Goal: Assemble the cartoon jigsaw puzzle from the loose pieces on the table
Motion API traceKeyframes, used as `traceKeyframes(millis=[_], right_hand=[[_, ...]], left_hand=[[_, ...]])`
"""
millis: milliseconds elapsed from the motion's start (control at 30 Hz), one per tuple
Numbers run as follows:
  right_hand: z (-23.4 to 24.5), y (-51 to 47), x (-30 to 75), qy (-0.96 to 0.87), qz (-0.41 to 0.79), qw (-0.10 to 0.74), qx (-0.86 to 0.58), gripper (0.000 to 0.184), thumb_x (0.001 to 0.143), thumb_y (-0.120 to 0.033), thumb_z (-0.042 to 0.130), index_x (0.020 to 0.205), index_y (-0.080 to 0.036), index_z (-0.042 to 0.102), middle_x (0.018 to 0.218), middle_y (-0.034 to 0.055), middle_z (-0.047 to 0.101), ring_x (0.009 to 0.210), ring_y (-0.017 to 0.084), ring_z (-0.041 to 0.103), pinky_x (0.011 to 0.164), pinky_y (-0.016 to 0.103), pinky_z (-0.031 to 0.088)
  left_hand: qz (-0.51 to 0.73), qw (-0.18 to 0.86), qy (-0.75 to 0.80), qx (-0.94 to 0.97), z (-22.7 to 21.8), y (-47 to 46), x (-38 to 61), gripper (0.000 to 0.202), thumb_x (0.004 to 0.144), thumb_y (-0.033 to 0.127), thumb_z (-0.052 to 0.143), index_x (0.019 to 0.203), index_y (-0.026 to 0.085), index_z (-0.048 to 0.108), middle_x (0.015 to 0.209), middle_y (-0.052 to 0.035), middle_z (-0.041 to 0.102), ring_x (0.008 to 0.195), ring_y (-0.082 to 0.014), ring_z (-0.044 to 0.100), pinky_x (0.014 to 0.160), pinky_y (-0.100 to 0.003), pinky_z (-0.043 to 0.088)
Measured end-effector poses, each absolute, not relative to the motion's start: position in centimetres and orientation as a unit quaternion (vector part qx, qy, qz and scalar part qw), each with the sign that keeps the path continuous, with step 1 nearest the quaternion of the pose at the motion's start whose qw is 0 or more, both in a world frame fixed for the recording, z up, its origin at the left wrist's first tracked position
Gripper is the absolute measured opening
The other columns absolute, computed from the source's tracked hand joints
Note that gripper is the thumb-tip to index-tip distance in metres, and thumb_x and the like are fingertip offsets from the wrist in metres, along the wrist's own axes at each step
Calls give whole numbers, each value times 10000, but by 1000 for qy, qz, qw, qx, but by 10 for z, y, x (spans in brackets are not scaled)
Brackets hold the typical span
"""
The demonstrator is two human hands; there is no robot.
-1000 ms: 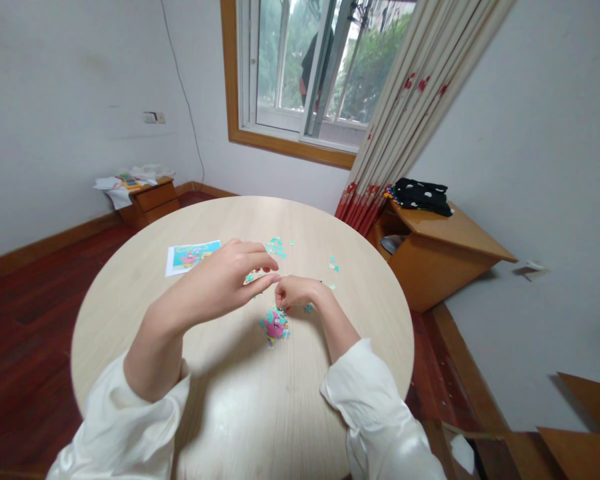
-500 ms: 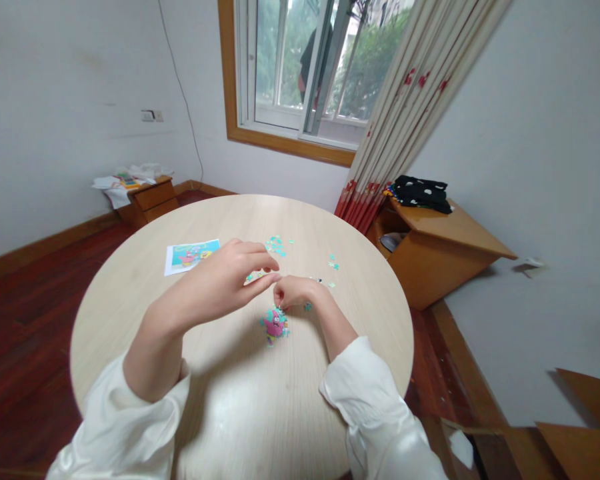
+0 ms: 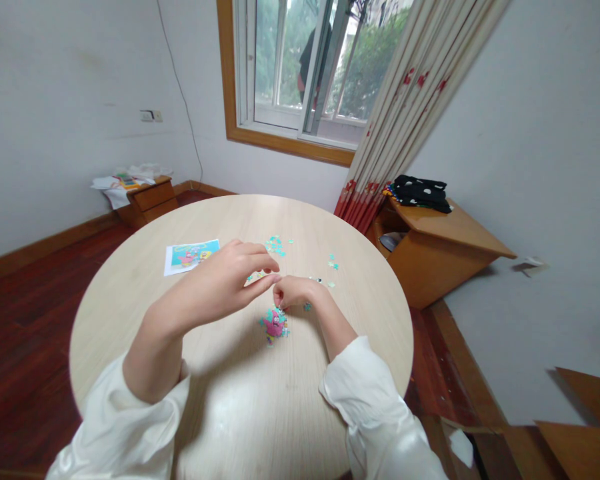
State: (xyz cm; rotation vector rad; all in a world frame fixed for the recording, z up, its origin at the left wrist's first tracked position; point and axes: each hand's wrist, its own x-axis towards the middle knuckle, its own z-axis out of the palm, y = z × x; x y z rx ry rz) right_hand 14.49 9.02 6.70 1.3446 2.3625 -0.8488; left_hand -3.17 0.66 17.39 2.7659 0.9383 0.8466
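Observation:
A small pink and teal cluster of joined puzzle pieces lies near the middle of the round pale wooden table. My right hand rests just above the cluster, fingers curled in a pinch at its top edge; what they hold is too small to make out. My left hand hovers raised to the left, fingertips pressed together in a pinch, possibly on a small piece. Loose teal puzzle pieces lie scattered beyond both hands.
A printed reference picture lies on the table's left. A low wooden cabinet with black dotted cloth stands right of the table, beside a curtain. A small drawer unit with papers sits by the left wall. Cardboard lies at lower right.
Almost nothing differs. My right hand has shifted very slightly left over the cluster; my left hand holds its pinch in place.

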Motion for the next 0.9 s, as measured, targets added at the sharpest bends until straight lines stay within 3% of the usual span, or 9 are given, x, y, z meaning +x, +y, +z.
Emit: traceKeyframes(millis=[233, 300, 433, 500, 700, 900], right_hand=[[70, 95, 151, 827, -324, 110, 446, 163, 642, -57, 586, 754, -128, 681, 713, 32, 675, 651, 109, 575, 571, 185, 393], [70, 92, 156, 827, -356, 27, 434, 189, 655, -45, 569, 786, -123, 682, 689, 15, 656, 633, 94, 558, 588, 185, 400], [52, 72, 168, 736, -458, -240, 437, 152, 732, -139, 566, 830, -114, 680, 742, 26, 672, 677, 94, 592, 687, 224, 454], [35, 57, 172, 669, -499, -299, 464, 120, 694, -202, 630, 760, -112, 674, 660, 20, 658, 623, 107, 598, 665, 252, 471], [5, 34, 179, 547, -538, -377, 519, 273, 545, -348, 769, 658, -132, 646, 574, 7, 644, 536, 116, 597, 605, 270, 482], [3, 39, 180, 552, -524, -375, 529, 214, 579, -292, 747, 654, -129, 629, 549, -14, 615, 498, 96, 570, 575, 246, 461]], left_hand=[[276, 51, 304, 910, 174, 6, -32, 242, 922, 265, 459, 826, 179, 664, 823, -39, 680, 775, -162, 617, 760, -304, 449], [275, 52, 305, 910, 174, 6, -32, 239, 922, 258, 461, 821, 178, 663, 818, -36, 680, 768, -159, 617, 754, -301, 446], [279, 51, 306, 909, 174, 7, -32, 242, 923, 259, 458, 831, 178, 667, 816, -39, 686, 759, -157, 620, 737, -295, 447], [278, 49, 307, 909, 172, 8, -32, 247, 924, 268, 454, 843, 174, 668, 819, -45, 690, 765, -161, 622, 733, -294, 449], [250, 63, 312, 915, 166, 14, -34, 236, 914, 283, 476, 829, 171, 665, 799, -41, 688, 726, -157, 619, 709, -286, 448], [166, 63, 339, 924, 151, 30, -20, 222, 879, 158, 468, 805, 148, 678, 791, -56, 685, 717, -165, 614, 670, -272, 431]])
